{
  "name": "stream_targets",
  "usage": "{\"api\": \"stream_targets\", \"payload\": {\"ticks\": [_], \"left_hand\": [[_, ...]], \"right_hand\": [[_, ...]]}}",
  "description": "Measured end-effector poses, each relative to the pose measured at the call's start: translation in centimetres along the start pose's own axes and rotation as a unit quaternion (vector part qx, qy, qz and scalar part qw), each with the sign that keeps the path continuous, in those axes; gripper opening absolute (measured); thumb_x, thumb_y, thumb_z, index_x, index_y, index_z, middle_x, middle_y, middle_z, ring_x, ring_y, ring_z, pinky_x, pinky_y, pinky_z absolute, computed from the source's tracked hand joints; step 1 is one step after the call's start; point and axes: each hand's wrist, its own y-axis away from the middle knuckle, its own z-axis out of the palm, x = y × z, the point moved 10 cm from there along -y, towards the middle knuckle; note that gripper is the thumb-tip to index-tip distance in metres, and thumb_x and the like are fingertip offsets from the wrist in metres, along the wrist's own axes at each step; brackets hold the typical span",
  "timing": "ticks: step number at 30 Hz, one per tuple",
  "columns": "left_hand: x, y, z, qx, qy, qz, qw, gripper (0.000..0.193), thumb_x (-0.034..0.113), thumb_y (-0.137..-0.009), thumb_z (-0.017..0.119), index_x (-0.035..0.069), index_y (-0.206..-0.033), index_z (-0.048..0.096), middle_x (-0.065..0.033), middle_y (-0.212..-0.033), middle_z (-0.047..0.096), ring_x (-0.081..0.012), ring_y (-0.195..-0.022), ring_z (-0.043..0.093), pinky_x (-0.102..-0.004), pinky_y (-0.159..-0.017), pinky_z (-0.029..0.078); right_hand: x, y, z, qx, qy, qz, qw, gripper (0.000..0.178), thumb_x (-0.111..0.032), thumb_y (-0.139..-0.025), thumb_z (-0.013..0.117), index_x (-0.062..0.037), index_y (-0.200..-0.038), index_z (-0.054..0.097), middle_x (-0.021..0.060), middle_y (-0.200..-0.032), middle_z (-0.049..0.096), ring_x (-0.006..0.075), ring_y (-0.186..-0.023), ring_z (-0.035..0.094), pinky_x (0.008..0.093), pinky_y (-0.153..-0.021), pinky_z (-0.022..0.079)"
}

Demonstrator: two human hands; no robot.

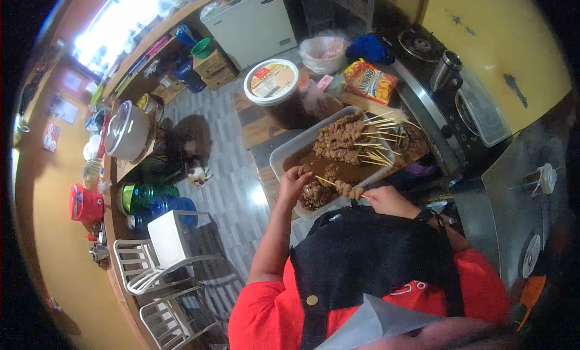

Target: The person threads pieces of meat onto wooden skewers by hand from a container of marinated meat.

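Observation:
Over the near end of a pale rectangular tub, my right hand grips one end of a bamboo skewer. Brown marinated meat is threaded on that skewer close to my right fingers. My left hand is closed in a pinch at the skewer's other end, with a piece of brown meat at the fingertips. Loose meat lies in the tub's near corner beneath my left hand. Filled meat skewers rest side by side at the far end, their bare sticks poking over the right rim.
Beyond the tub stand a large white-lidded container, a plastic-lined bowl and a red-yellow packet. A stove with a metal mug is at right. White chairs, water jugs and a cat are left.

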Motion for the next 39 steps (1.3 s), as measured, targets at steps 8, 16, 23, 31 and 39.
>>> {"api": "stream_targets", "payload": {"ticks": [8, 16, 23, 31, 39], "left_hand": [[-3.0, 0.3, 0.7, -0.07, 0.155, -0.123, 0.978, 0.01, 0.011, -0.077, 0.054, 0.003, -0.084, 0.053, -0.0016, -0.074, 0.055, -0.0115, -0.064, 0.054, -0.023, -0.06, 0.045], [-3.8, 0.6, 2.1, -0.096, 0.257, -0.176, 0.945, 0.005, 0.011, -0.079, 0.051, 0.006, -0.078, 0.049, -0.0006, -0.067, 0.051, -0.0103, -0.059, 0.05, -0.0199, -0.054, 0.042], [-4.6, 0.5, 2.4, -0.071, 0.296, -0.191, 0.933, 0.007, 0.014, -0.08, 0.051, 0.008, -0.082, 0.05, -0.002, -0.069, 0.054, -0.009, -0.057, 0.052, -0.0194, -0.049, 0.044], [-5.3, -0.2, 1.5, -0.049, 0.296, -0.177, 0.937, 0.006, 0.011, -0.079, 0.051, 0.007, -0.084, 0.049, -0.0022, -0.07, 0.053, -0.011, -0.058, 0.053, -0.0213, -0.054, 0.046], [-0.4, -1.9, 3.0, -0.066, 0.413, -0.054, 0.907, 0.023, 0.021, -0.082, 0.046, 0.005, -0.099, 0.046, -0.0088, -0.09, 0.053, -0.0194, -0.081, 0.053, -0.0322, -0.073, 0.045]], "right_hand": [[-0.4, -0.5, -0.4, -0.024, -0.027, -0.012, 0.999, 0.024, -0.01, -0.072, 0.045, -0.0037, -0.093, 0.056, 0.0184, -0.07, 0.055, 0.0267, -0.063, 0.058, 0.0332, -0.055, 0.043], [1.0, -0.4, 0.4, -0.003, 0.002, -0.009, 1.0, 0.018, -0.012, -0.072, 0.046, -0.0035, -0.086, 0.056, 0.0178, -0.072, 0.055, 0.0324, -0.068, 0.055, 0.0394, -0.057, 0.043], [-0.6, 0.2, -0.6, 0.089, 0.096, -0.099, 0.987, 0.015, -0.012, -0.072, 0.047, -0.0023, -0.081, 0.053, 0.0181, -0.062, 0.053, 0.034, -0.06, 0.053, 0.0405, -0.053, 0.042], [3.4, -0.4, 4.0, -0.09, -0.225, 0.069, 0.968, 0.024, -0.013, -0.08, 0.046, 0.0023, -0.099, 0.051, 0.0029, -0.058, 0.049, 0.0084, -0.048, 0.045, 0.0232, -0.043, 0.036], [3.7, -0.6, 5.4, -0.091, -0.439, 0.16, 0.879, 0.024, -0.014, -0.083, 0.044, -0.0007, -0.102, 0.049, -0.0028, -0.055, 0.042, 0.004, -0.045, 0.036, 0.0178, -0.039, 0.029]]}}
